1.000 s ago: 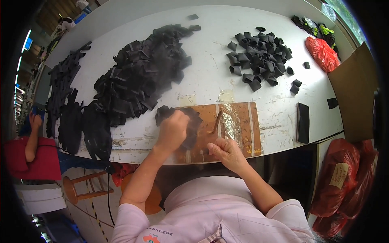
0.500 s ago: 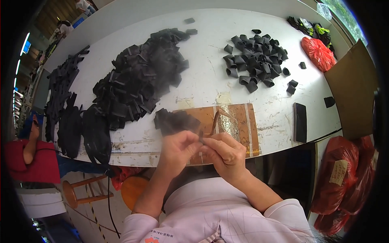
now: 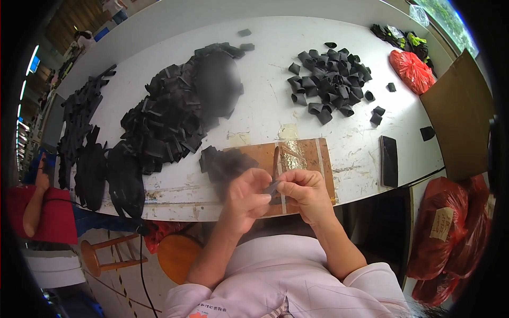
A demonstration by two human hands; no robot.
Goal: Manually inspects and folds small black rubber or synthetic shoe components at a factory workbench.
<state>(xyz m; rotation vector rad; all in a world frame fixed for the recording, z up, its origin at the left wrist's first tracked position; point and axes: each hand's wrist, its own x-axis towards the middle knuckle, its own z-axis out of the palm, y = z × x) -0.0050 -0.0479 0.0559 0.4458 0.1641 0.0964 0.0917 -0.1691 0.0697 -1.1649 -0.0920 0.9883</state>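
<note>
We see a white table [image 3: 275, 58] bearing a big heap of flat black strips [image 3: 175, 116] on the left, a smaller pile of curled black loops [image 3: 331, 82] toward the far right, and a brown board [image 3: 310, 159] at the near edge with a little clump of black pieces [image 3: 222, 163] on it. Over that board's near edge, our left hand [image 3: 245, 199] and right hand [image 3: 303, 192] meet, fingers pinched narrow around one small black piece [image 3: 272, 187] held between them.
</note>
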